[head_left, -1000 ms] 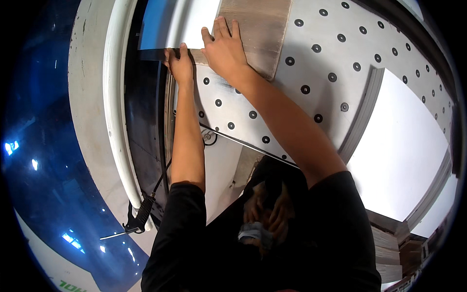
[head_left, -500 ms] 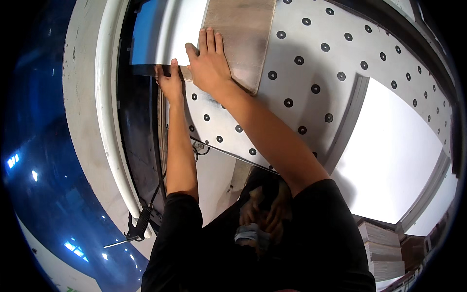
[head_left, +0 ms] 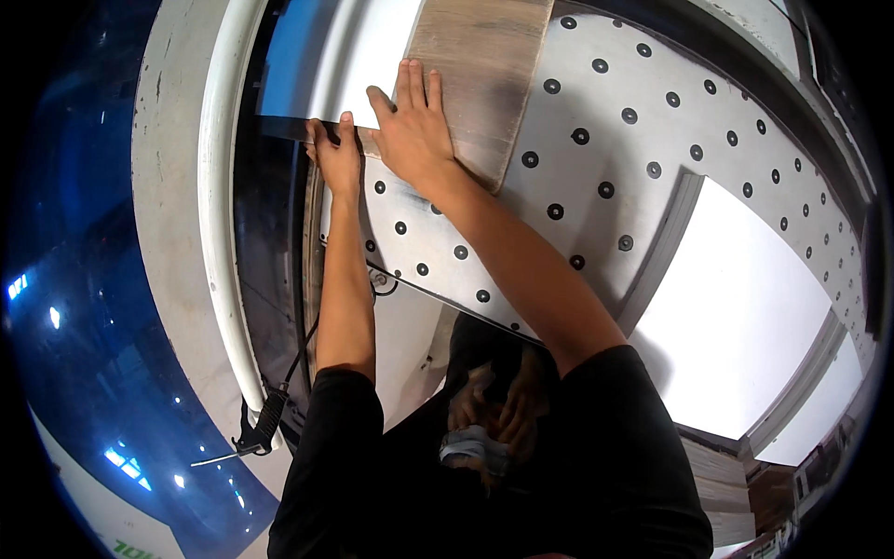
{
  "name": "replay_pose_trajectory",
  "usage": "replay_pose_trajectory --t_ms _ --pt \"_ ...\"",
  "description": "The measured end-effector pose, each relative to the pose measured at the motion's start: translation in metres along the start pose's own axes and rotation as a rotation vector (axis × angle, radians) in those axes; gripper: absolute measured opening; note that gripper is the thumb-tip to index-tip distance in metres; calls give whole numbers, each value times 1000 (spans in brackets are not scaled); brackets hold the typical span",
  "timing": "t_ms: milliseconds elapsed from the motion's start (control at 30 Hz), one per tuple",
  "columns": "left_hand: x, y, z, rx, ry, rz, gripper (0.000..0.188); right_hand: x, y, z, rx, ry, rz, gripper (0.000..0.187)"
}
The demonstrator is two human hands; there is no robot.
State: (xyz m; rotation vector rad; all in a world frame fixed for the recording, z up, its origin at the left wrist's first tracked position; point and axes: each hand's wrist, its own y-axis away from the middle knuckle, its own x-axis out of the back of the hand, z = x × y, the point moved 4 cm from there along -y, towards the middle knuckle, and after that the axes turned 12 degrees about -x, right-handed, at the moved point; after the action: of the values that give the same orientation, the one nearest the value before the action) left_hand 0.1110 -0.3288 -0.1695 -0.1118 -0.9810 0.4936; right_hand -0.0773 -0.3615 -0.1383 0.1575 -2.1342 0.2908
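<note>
A glossy white sheet (head_left: 372,61), blue where it meets the left side, lies at the far left against a wood-brown board (head_left: 475,74). At the sheet's near edge is my left hand (head_left: 337,160), thumb on top and other fingers curled down at the corner; their tips are partly hidden. My right hand (head_left: 414,135) lies flat with fingers spread, mostly on the brown board, its thumb reaching over the white sheet. Both rest on a pale metal table (head_left: 503,233) dotted with black round studs.
A stack of white sheets (head_left: 736,307) lies on the table at right, with more stacked sheets (head_left: 722,475) below it. A white curved rail (head_left: 216,214) and a blue glossy cover (head_left: 93,279) run along the left. A black air gun (head_left: 261,424) hangs beside the rail.
The whole view has shifted slightly to the right. Both hands keep nearly the same places on the sheet and board.
</note>
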Motion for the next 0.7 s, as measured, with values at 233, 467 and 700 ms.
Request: replay_pose_trajectory --t_ms 233,467,700 --pt "-1 0 0 -7 -11 -31 95 0 1 0 9 -32 12 59" --pt "-1 2 5 5 -44 -1 95 0 1 1 15 -25 44 58" --pt "-2 3 7 27 -87 -3 94 0 1 -1 17 -67 79 58"
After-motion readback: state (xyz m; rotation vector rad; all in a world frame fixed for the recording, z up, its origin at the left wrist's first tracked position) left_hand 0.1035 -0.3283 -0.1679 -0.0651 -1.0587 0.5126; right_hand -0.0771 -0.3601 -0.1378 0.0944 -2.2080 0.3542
